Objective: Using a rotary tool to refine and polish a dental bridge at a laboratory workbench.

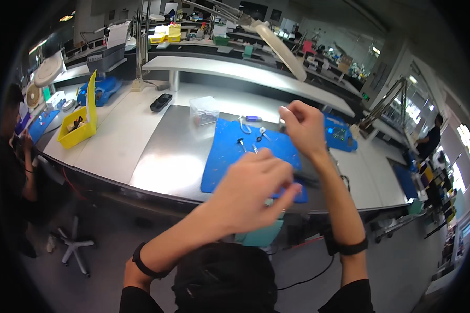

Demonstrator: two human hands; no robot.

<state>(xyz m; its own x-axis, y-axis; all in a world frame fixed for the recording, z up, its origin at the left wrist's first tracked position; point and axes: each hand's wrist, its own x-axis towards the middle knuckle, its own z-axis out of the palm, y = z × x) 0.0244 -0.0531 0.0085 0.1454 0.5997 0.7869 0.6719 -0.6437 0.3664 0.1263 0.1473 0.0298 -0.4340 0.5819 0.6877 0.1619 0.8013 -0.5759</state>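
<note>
in the head view, the person's left grip (260, 182) hangs over the near part of a blue mat (214, 167) on the tabletop (115, 141); its fingers curl and the thumb stands apart from them, but blur and the angle hide the fingertips, so whether it pinches anything cannot be told. the right grip (305, 128) is raised over the right side of the mat, thumb and forefinger near each other; whether something small sits between them cannot be told either. small parts lie on the mat beyond the left grip: a black-headed piece (240, 141), a white-topped piece (262, 130) and a white loop (244, 125), with a purple piece (254, 118) near the far edge. a clear box (204, 110) stands just left of the mat's far corner

from here, a knock seems the likeliest trouble: the left knuckles look near the black-headed piece, and a low sweep could scatter it. a loose pinch might drop a part, and since the mat reaches close to the tabletop's near edge, it could end on the floor (115, 242). parts lying so close together might also get mixed up
</note>
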